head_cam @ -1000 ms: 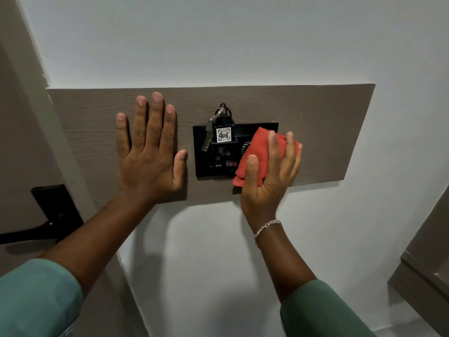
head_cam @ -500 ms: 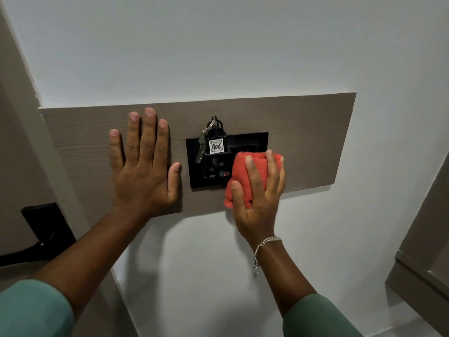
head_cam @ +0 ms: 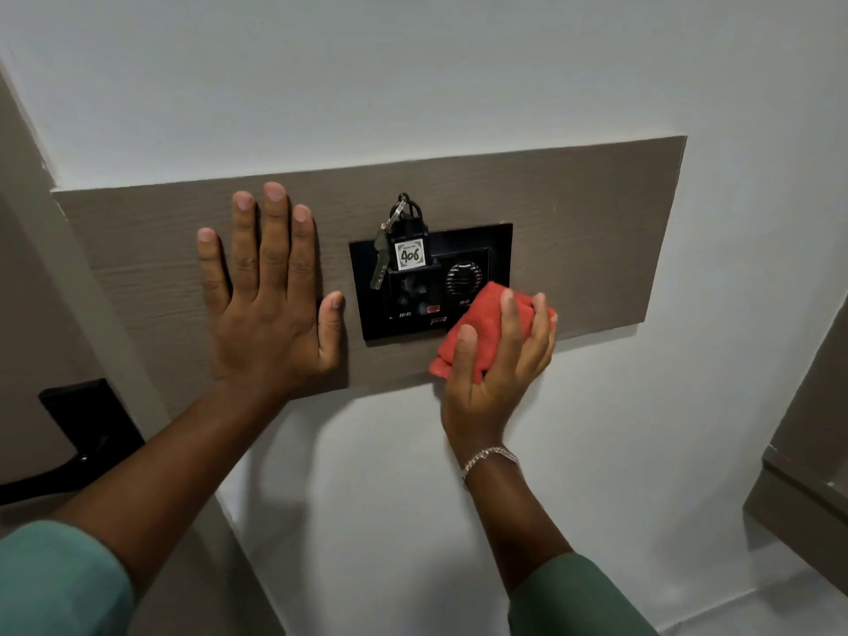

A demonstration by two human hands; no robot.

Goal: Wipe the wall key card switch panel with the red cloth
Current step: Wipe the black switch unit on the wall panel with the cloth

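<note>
red cloth at the panel's lower right corner

we see the right hand (head_cam: pixel 493 364) clamped around the bunched red cloth (head_cam: pixel 477 328), thumb on its near side and fingers curled over its top, pressing it against the wall at the 4 o'clock corner of the black key card switch panel (head_cam: pixel 413 309). the cloth overlaps that corner and spills down onto the wood-look backing board (head_cam: pixel 573 222) below it. the wrist angles up from 6 o'clock and wears a thin silver bracelet (head_cam: pixel 488 457), with a green sleeve (head_cam: pixel 573 599) further down the forearm.

the panel's slot holds a black key fob (head_cam: pixel 410 250) with a white tag reading 406; a metal key (head_cam: pixel 379 263) hangs from its ring toward 8 o'clock, lying over the panel's left part. a round ribbed grille (head_cam: pixel 464 278) sits at the panel's 2 o'clock, just above the cloth.

at 9 o'clock from the panel, the left hand (head_cam: pixel 270 305) lies flat on the board, fingers spread apart and pointing to 12 o'clock, gripping nothing; its thumb ends just beside the panel's left edge. the left forearm runs down toward 7 o'clock. further out at 8 o'clock a black door handle (head_cam: pixel 69 447) shows on the door.
</note>
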